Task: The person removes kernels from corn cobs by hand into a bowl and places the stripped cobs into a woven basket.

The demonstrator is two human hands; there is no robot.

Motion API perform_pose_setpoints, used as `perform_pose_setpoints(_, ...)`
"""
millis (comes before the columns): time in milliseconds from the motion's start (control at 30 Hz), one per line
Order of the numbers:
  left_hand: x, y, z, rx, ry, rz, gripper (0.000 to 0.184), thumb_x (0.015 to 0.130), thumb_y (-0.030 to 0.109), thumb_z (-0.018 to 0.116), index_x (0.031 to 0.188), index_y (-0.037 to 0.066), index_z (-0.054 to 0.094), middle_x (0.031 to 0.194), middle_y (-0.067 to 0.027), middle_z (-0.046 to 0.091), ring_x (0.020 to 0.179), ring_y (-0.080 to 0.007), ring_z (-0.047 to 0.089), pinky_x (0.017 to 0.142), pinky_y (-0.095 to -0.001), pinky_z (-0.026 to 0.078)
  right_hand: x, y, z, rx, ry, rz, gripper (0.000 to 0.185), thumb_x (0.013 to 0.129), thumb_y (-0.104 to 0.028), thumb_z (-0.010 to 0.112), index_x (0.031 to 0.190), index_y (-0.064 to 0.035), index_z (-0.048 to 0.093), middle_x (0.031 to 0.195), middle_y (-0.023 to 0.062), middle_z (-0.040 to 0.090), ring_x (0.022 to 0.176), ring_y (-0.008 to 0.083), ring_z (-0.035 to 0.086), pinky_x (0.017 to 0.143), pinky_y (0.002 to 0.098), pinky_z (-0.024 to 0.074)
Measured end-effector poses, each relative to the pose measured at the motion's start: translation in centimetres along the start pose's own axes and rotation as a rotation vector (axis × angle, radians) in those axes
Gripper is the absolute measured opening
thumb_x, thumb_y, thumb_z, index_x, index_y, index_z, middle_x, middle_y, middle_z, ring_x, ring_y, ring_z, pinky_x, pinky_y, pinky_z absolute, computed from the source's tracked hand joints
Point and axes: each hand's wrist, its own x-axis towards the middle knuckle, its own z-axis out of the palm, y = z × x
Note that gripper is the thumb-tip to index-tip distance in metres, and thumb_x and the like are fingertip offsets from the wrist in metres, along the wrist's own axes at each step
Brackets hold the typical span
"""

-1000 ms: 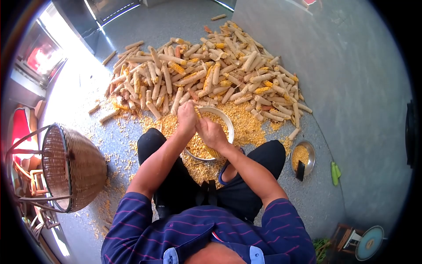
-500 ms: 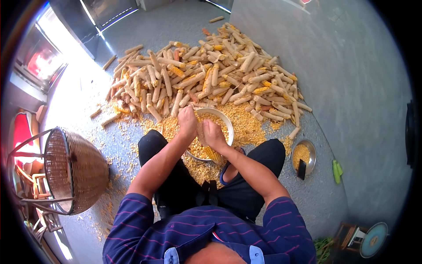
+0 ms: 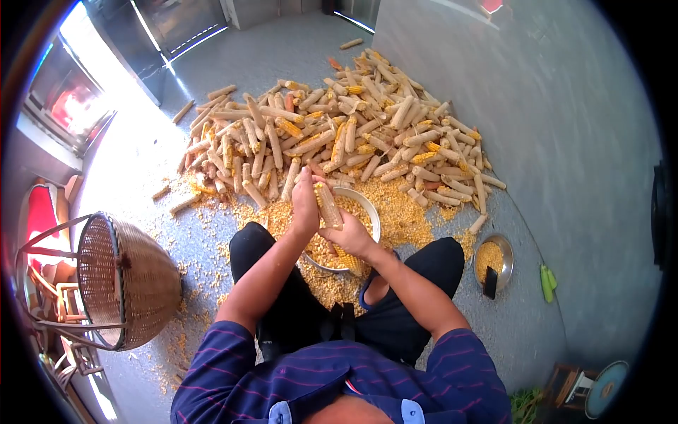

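Observation:
Above the round metal basin (image 3: 377, 220) I hold a mostly bare corn cob (image 3: 328, 206), tilted, with some yellow kernels near its upper end. My left hand (image 3: 305, 205) is closed along its left side and upper end. My right hand (image 3: 353, 234) grips the lower end from the right. Loose kernels fill the basin beneath my hands. An ear with yellow kernels (image 3: 347, 261) leans at the basin's near rim, just below my right hand. My fingers partly hide the cob.
A large heap of corn cobs (image 3: 339, 127) lies beyond the basin, with spilled kernels (image 3: 402, 212) around it. To the left a wicker basket (image 3: 148, 283) rests on its side. At right stands a metal bowl (image 3: 506, 261) of kernels with a dark flat object (image 3: 489, 283).
My hands have shifted from being clenched close over the cob to a looser hold, so more of the cob shows. The whole view has moved slightly.

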Motion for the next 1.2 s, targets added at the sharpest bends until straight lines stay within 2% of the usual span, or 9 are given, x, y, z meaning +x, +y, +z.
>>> perform_pose_setpoints(133, -0.5, -1.1, 0.6, 1.039, 0.169, 0.680, 0.060, 0.092, 0.050, 0.052, 0.107, -0.008, 0.059, 0.084, -0.0244, 0.066, 0.078, -0.0367, 0.065, 0.072, -0.0458, 0.049, -0.3, -0.3, 0.3, -0.471, 0.349, -0.088, 0.049, 0.080, -0.020, 0.066, 0.118, 0.0013, 0.045, 0.091, 0.0257, 0.063, 0.085, 0.0395, 0.064, 0.073, 0.0450, 0.0501)
perform_pose_setpoints(233, -1.4, 1.0, 1.2, 1.147, 0.059, 0.400, 0.059, 0.092, 0.052, 0.050, 0.109, -0.004, 0.060, 0.086, -0.0298, 0.065, 0.086, -0.0376, 0.066, 0.074, -0.0468, 0.048, -0.7, -0.7, 0.3, -0.629, 0.433, -0.097, 0.036, 0.080, -0.016, 0.061, 0.109, 0.0017, 0.050, 0.089, 0.0256, 0.063, 0.085, 0.0433, 0.063, 0.073, 0.0464, 0.0497)
perform_pose_setpoints(433, -0.5, 0.0, -0.2, 0.813, -0.047, 0.433, 0.050, 0.103, 0.039, 0.035, 0.084, -0.001, 0.059, 0.068, -0.0165, 0.057, 0.062, -0.0302, 0.054, 0.061, -0.0396, 0.042, -1.9, -2.5, 0.0, 0.250, 0.008, 0.012, 0.032, 0.081, -0.003, 0.054, 0.112, 0.0029, 0.046, 0.073, 0.0058, 0.055, 0.052, 0.0143, 0.057, 0.046, 0.0297, 0.0480)
perform_pose_setpoints(567, 0.0, -0.5, 0.0, 0.666, 0.060, 0.422, 0.050, 0.102, 0.040, 0.037, 0.087, -0.001, 0.061, 0.070, -0.0172, 0.059, 0.064, -0.0299, 0.056, 0.062, -0.0395, 0.043, -1.0, -1.9, 0.1, 0.228, 0.040, -0.005, 0.034, 0.081, -0.004, 0.056, 0.112, 0.0020, 0.046, 0.077, 0.0127, 0.060, 0.059, 0.0244, 0.063, 0.054, 0.0359, 0.0508)
perform_pose_setpoints(667, -0.2, 0.5, 0.5, 0.685, 0.093, 0.478, 0.048, 0.101, 0.039, 0.040, 0.089, -0.001, 0.062, 0.071, -0.0171, 0.060, 0.066, -0.0289, 0.058, 0.063, -0.0396, 0.044, -0.7, -1.3, 0.3, -0.697, 0.393, -0.156, 0.040, 0.078, -0.011, 0.062, 0.114, 0.0000, 0.048, 0.088, 0.0267, 0.062, 0.084, 0.0466, 0.061, 0.073, 0.0494, 0.0493)
perform_pose_setpoints(800, -0.4, 0.8, 0.3, 0.793, 0.080, 0.462, 0.047, 0.100, 0.035, 0.040, 0.086, -0.004, 0.062, 0.066, -0.0151, 0.060, 0.062, -0.0220, 0.059, 0.059, -0.0390, 0.044, -0.6, -0.5, -0.5, -0.746, 0.448, -0.309, 0.039, 0.078, -0.009, 0.061, 0.114, 0.0003, 0.049, 0.083, 0.0226, 0.063, 0.073, 0.0383, 0.065, 0.067, 0.0451, 0.0510)
perform_pose_setpoints(900, 0.5, 0.0, -1.0, 0.579, -0.021, 0.233, 0.048, 0.102, 0.033, 0.036, 0.080, -0.002, 0.061, 0.061, -0.0076, 0.056, 0.053, -0.0160, 0.052, 0.052, -0.0374, 0.040, -1.0, -2.2, -0.9, -0.262, 0.193, -0.025, 0.034, 0.079, -0.008, 0.060, 0.110, 0.0021, 0.050, 0.075, 0.0140, 0.062, 0.060, 0.0249, 0.063, 0.056, 0.0366, 0.0507)
perform_pose_setpoints(1100, -0.4, 1.1, 0.7, 0.148, -0.266, 0.121, 0.049, 0.101, 0.040, 0.037, 0.105, -0.002, 0.061, 0.104, -0.0138, 0.063, 0.100, -0.0202, 0.058, 0.090, -0.0337, 0.044, -0.7, -3.5, -1.4, 0.247, -0.107, 0.047, 0.020, 0.088, -0.008, 0.058, 0.104, -0.0007, 0.049, 0.071, 0.0042, 0.052, 0.052, 0.0140, 0.056, 0.044, 0.0279, 0.0464)
perform_pose_setpoints(1200, -0.4, 1.9, 0.2, 0.119, -0.254, -0.067, 0.047, 0.097, 0.043, 0.045, 0.104, -0.002, 0.057, 0.109, -0.0158, 0.062, 0.105, -0.0254, 0.057, 0.099, -0.0391, 0.040, -0.6, -2.5, -1.7, 0.402, -0.159, 0.047, 0.036, 0.099, -0.033, 0.045, 0.110, 0.0007, 0.049, 0.083, 0.0101, 0.059, 0.062, 0.0186, 0.063, 0.049, 0.0292, 0.0530)
